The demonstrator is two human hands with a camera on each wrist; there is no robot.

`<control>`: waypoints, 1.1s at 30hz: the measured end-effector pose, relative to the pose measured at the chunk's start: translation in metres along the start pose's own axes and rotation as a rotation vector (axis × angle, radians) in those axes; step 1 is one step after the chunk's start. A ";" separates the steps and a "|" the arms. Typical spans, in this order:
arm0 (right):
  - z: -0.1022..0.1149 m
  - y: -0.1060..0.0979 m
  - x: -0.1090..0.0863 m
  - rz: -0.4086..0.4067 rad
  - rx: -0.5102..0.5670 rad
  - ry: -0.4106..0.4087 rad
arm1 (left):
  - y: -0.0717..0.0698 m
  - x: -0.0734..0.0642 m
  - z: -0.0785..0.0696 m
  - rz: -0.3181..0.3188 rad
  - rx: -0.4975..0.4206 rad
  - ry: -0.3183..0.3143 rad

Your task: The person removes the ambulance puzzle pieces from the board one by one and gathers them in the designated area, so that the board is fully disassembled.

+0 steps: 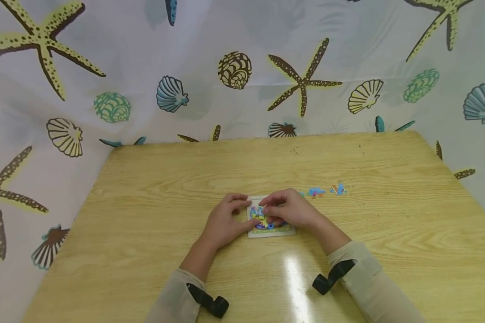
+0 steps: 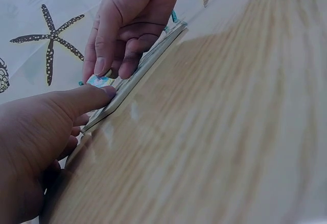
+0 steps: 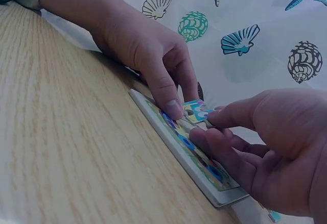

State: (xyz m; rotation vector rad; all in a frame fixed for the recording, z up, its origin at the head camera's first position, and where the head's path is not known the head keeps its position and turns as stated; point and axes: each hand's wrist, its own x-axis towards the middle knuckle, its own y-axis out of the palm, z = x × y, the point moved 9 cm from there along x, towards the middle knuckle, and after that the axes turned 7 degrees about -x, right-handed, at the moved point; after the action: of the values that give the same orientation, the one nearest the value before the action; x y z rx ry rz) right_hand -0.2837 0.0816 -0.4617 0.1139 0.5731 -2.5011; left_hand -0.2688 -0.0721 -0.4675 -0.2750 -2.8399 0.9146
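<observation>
A small jigsaw puzzle board point(image 1: 271, 235) with a pale rim and a colourful picture lies flat on the table between the hands. My right hand point(image 1: 293, 208) reaches over its right side and pinches a blue puzzle piece point(image 3: 196, 110) between thumb and index finger, tilted up above the board. My left hand point(image 1: 225, 220) rests at the board's left side. Its thumb point(image 3: 173, 107) lies nearly straight on the picture, and the other fingers touch near the far left corner. Part of the picture is hidden under the right hand.
Loose puzzle pieces point(image 1: 316, 192) lie on the wooden table point(image 1: 165, 188) beyond the right hand, with another piece point(image 1: 339, 189) farther right. A white cloth point(image 1: 210, 107) printed with shells and starfish hangs behind the table. Both sleeves carry black wrist cameras.
</observation>
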 end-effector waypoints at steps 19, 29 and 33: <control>-0.019 -0.020 0.001 -0.009 0.186 0.085 | -0.001 0.000 0.001 -0.003 0.011 0.002; -0.017 -0.040 -0.006 -0.039 0.247 0.112 | 0.000 -0.001 0.000 -0.008 0.013 0.013; -0.018 -0.051 -0.009 -0.057 0.205 0.104 | 0.000 0.000 0.002 -0.009 0.013 0.002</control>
State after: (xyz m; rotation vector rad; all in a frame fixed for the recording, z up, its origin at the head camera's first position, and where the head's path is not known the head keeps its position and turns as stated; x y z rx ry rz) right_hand -0.3054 0.1322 -0.4571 0.3112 0.3641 -2.6158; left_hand -0.2690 -0.0730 -0.4687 -0.2615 -2.8292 0.9307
